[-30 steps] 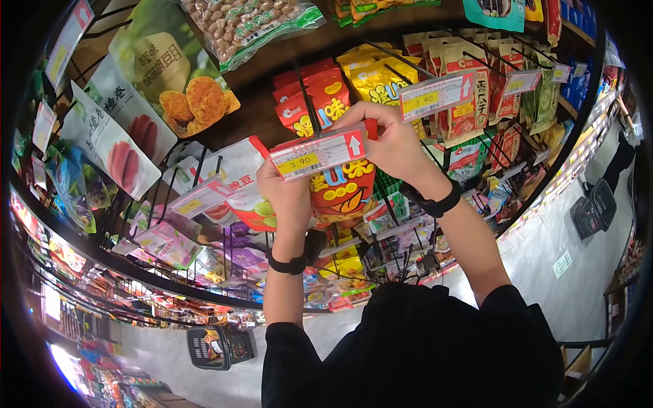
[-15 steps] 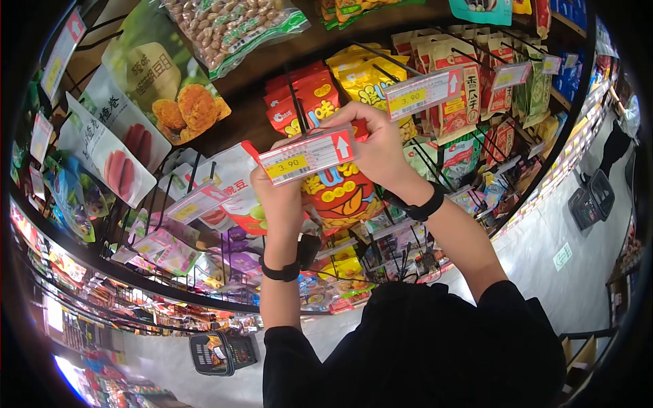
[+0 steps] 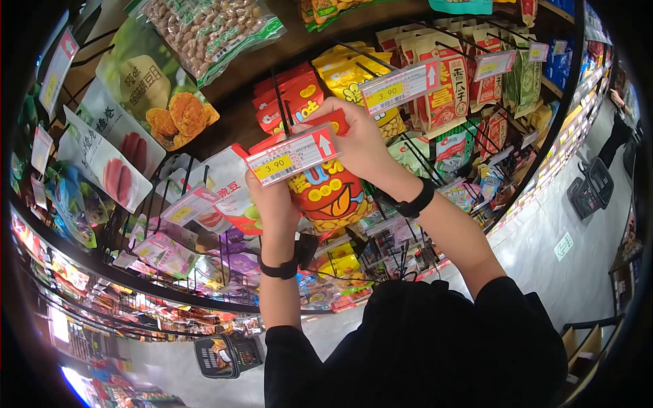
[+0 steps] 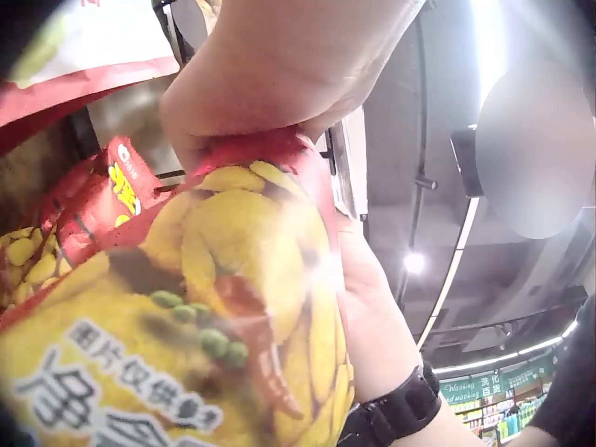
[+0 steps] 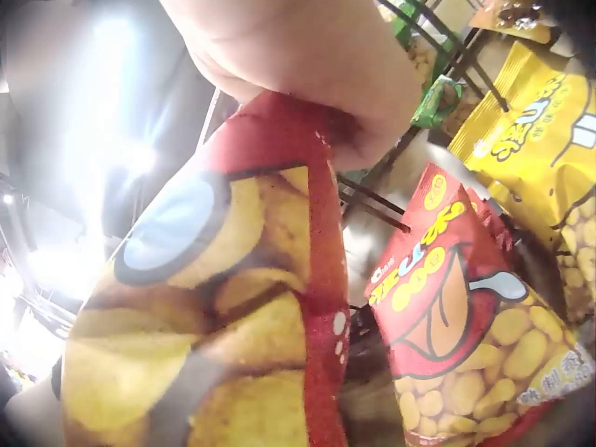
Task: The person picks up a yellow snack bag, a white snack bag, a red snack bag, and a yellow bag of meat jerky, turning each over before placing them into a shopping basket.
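Both hands grip a red snack bag [image 3: 331,200] by its top edge, one at each upper corner, in front of a shelf hook. A cartoon mouth and yellow bean-like pieces are printed on it. A price tag [image 3: 292,154] reading 3.90 covers the bag's upper part and some fingers in the head view. My left hand [image 3: 273,204] is at the left corner; in the left wrist view that hand [image 4: 279,74] pinches the red seal. At the right corner is my right hand [image 3: 364,146], its thumb and fingers on the red top in the right wrist view. Similar red bags [image 5: 447,317] hang behind.
Yellow bags [image 3: 347,68] hang to the right of the red ones, beside beige seed bags [image 3: 435,75]. White pouches [image 3: 112,163] and a clear nut bag [image 3: 211,37] hang at left. Metal hooks with tags jut out. Baskets [image 3: 228,355] stand on the floor behind.
Hands, bag and shelf have shifted left in the head view. More of the bag's red top edge shows above the price tag. Both hands keep their grip.
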{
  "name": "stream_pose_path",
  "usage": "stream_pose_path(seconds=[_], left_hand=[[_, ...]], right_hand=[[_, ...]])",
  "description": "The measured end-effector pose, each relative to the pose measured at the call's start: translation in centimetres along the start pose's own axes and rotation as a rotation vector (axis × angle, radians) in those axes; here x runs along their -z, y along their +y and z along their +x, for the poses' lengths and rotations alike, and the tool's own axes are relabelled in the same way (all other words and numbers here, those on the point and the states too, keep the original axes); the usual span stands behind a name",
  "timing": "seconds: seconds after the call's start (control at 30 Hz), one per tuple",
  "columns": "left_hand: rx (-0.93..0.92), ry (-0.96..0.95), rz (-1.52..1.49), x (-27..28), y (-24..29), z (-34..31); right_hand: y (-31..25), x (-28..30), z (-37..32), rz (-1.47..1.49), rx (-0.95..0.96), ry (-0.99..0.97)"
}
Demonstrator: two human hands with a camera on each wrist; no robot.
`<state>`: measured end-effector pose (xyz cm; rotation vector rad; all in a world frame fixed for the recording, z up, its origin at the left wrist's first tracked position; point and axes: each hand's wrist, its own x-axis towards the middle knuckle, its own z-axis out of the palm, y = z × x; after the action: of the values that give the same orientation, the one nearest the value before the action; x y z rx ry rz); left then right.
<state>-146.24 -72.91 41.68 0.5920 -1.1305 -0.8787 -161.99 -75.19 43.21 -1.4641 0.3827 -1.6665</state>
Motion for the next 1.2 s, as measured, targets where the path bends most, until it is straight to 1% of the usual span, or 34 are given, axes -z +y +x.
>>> stream_pose_path(seconds=[0.07, 0.17, 0.2, 0.3, 0.37, 0.47, 0.57, 0.63, 0.67, 0.77, 0.8, 0.9, 0.93, 1.03, 1.07, 1.17, 1.2], left_hand=[[-0.005, 0.022, -0.011, 0.4, -1.2, 0.7], [-0.079, 0.103, 0.167, 1.3, -3.0, 1.8], [-0.065, 0.065, 0.138, 0.8, -2.7, 2.1], [-0.061, 0.053, -0.046, -0.8, -2.1, 2.9], [-0.037, 0.045, -0.053, -1.2, -2.2, 3.6], [-0.043, 0.072, -0.083, -2.1, -2.6, 3.7], [-0.099, 0.078, -0.063, -2.6, -3.3, 3.5], [-0.15, 0.083, -0.038, -2.7, -3.5, 3.1], [-0.166, 0.053, 0.103, -2.0, -4.1, 3.3], [-0.444, -0.007, 0.266, -1.3, -5.4, 2.8], [-0.396, -0.046, 0.214, -1.4, -5.3, 2.2], [-0.345, 0.041, 0.309, -2.5, -3.7, -0.1], [-0.319, 0.022, 0.398, -1.5, -5.7, 0.2], [-0.35, -0.009, 0.547, -1.0, -5.9, -1.0], [-0.345, -0.046, 0.483, -0.6, -5.7, -1.3], [-0.304, -0.046, 0.545, 0.0, -5.3, -3.3], [-0.237, -0.063, 0.547, 0.1, -4.8, -4.3]], right_hand=[[-0.2, 0.2, 0.2, 0.029, -0.111, 0.019], [1.8, 0.7, 1.0, -0.416, 0.145, 0.106], [2.4, 0.6, 1.3, -0.228, 0.123, 0.127], [2.0, 0.7, 2.2, -0.434, -0.128, 0.143], [4.1, 0.6, 3.0, -0.534, 0.013, 0.264], [6.0, 0.7, 4.0, -0.621, 0.138, 0.374], [6.0, 0.4, 4.0, -0.608, 0.202, 0.367], [5.7, 0.1, 3.5, -0.533, 0.26, 0.341], [6.1, 0.0, 3.2, -0.475, 0.227, 0.336], [6.9, -0.2, 2.3, -0.548, 0.328, 0.377], [6.9, -0.2, 1.5, -0.693, 0.334, 0.413], [6.2, -1.8, 0.0, -0.636, 0.366, 0.467], [6.9, -1.5, -0.1, -0.659, 0.375, 0.448], [6.6, -1.5, -1.1, -0.792, 0.322, 0.37], [6.3, -1.8, -1.9, -0.725, 0.246, 0.343], [5.0, -3.4, -4.3, -0.744, 0.176, 0.438], [4.2, -3.7, -5.2, -0.735, 0.109, 0.388]])
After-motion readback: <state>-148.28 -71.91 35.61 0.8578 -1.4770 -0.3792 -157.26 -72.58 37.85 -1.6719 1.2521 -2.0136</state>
